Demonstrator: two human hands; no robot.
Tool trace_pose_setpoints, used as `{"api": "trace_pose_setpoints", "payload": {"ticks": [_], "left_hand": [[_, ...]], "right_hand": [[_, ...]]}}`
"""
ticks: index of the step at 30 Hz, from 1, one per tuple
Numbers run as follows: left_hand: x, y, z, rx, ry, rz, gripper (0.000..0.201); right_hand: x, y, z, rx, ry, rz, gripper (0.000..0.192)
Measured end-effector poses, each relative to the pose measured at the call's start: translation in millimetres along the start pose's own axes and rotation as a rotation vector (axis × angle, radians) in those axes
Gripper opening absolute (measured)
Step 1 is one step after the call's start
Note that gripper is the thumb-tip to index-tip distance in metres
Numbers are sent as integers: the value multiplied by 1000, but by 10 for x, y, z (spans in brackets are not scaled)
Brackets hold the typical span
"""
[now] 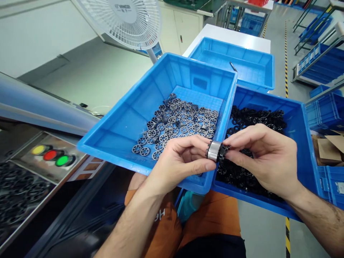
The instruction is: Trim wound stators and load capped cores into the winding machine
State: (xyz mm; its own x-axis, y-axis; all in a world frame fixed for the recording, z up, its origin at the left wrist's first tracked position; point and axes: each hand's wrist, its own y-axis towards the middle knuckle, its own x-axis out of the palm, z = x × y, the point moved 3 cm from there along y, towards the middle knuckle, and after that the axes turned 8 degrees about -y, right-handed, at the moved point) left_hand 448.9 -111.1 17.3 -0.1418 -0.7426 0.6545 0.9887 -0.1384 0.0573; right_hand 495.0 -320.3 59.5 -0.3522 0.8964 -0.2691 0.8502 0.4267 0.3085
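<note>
My left hand [176,161] and my right hand [264,157] meet over the seam between two blue bins. Between the fingertips sits a small silver metal ring [214,151] pressed against a black plastic wheel part [222,152]; the left fingers pinch the ring, the right fingers grip the black part. The left blue bin [120,125] holds several grey-rimmed spoked wheels [182,120] spread on its floor. The right blue bin [298,125] is filled with a heap of black plastic parts [255,116], partly hidden by my right hand.
A third blue bin [258,59] sits behind with a thin dark tool [233,66] inside. A white fan [126,19] stands at back left. At left, a machine panel carries yellow, red and green buttons [52,155]. Stacked blue crates [326,111] and cardboard lie at right.
</note>
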Motion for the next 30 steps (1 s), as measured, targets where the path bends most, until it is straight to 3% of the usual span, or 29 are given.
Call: {"api": "trace_pose_setpoints", "payload": {"ticks": [8, 12, 19, 30], "left_hand": [[15, -6, 7, -23, 30, -26, 21], [3, -14, 8, -11, 48, -23, 22], [-2, -27, -9, 38, 45, -24, 30], [-25, -14, -22, 71, 50, 11, 35]], "right_hand": [[-68, -17, -113, -219, -163, 2, 23], [-11, 9, -83, -75, 18, 3, 33], [135, 43, 96, 290, 417, -73, 30], [202, 16, 177, 390, 570, -113, 29]]}}
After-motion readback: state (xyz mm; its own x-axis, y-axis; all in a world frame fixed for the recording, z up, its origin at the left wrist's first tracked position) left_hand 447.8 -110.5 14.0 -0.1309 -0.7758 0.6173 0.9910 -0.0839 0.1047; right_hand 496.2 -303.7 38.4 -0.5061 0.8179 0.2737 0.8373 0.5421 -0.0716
